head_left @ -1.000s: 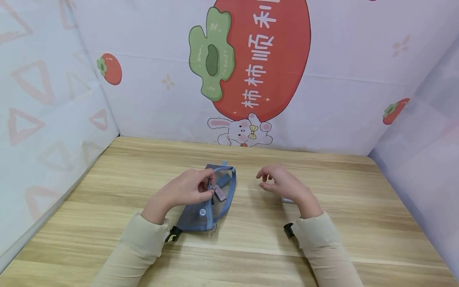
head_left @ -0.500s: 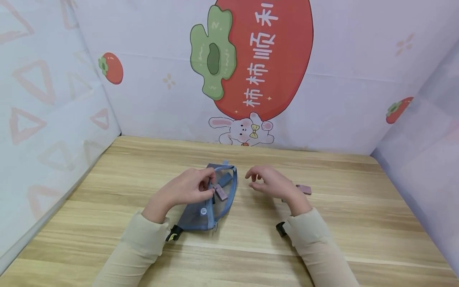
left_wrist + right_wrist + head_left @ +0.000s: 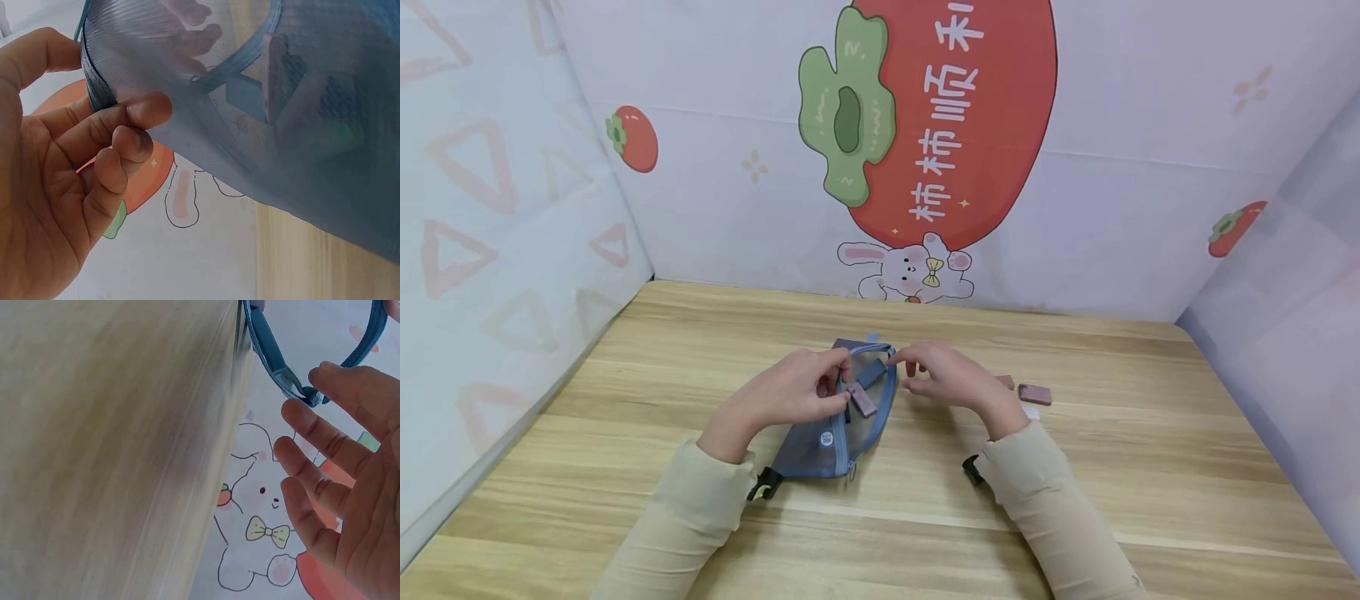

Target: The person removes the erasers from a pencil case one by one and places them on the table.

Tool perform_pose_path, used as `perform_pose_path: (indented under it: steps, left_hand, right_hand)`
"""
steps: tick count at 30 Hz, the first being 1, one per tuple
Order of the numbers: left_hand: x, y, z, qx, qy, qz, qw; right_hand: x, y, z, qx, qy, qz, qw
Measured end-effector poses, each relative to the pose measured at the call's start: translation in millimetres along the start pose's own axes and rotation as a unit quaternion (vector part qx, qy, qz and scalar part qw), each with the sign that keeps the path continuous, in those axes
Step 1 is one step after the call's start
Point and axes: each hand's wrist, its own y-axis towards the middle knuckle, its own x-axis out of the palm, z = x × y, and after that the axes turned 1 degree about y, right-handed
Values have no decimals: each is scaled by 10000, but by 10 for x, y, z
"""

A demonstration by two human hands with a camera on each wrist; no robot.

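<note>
A blue-grey mesh zip pouch lies on the table with its zipped mouth spread apart, facing right. My left hand pinches the near-left edge of that mouth between thumb and fingers. Through the opening show a small mauve block and a dark blue block. My right hand is at the right rim of the mouth, its fingers loosely bent and nothing held. In the right wrist view its fingertips are right by the blue zip edge. More pieces show blurred through the mesh in the left wrist view.
Right of my right wrist lie a mauve block, a reddish-brown block and a white piece, partly behind the forearm. A printed backdrop rises behind the wooden table, with side panels left and right.
My right hand has moved left to the pouch's mouth, uncovering the small blocks on the right. My left hand keeps its hold on the pouch edge.
</note>
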Motion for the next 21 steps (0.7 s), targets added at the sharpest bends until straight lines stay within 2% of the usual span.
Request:
perform_pose_path:
  steps: [12,21]
  left_hand:
    - [27,-14,-4,67,-19,-28,10000]
    - [0,-28,4,34,43,16,10000]
  right_hand:
    - [74,96,-83,-131,363,-127,9992]
    - [80,126,-170,-407,298,-149,9986]
